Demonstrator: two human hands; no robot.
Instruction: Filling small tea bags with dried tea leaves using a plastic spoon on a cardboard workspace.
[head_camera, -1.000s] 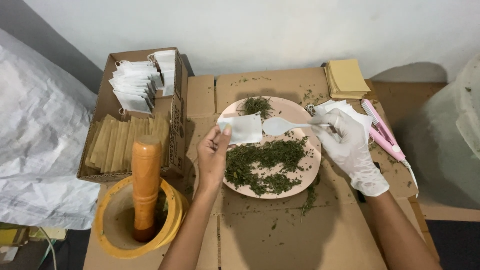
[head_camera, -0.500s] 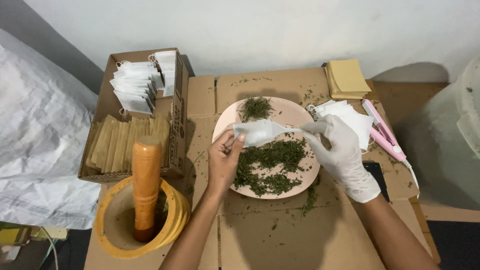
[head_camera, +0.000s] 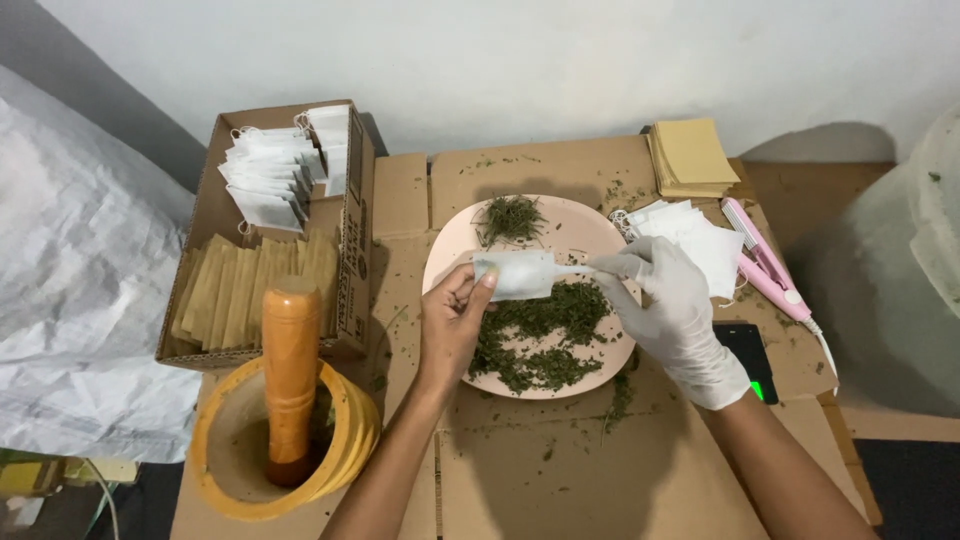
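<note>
We pinch a small white tea bag (head_camera: 515, 274) open in our bare left hand (head_camera: 452, 320), holding it over the pink plate (head_camera: 600, 232) so that stray dried green herbs (head_camera: 540, 335) fall back onto it. Our gloved right hand (head_camera: 668, 305) closes its fingertips on a white spoon (head_camera: 578, 270) whose tip sits at the bag's mouth.
</note>
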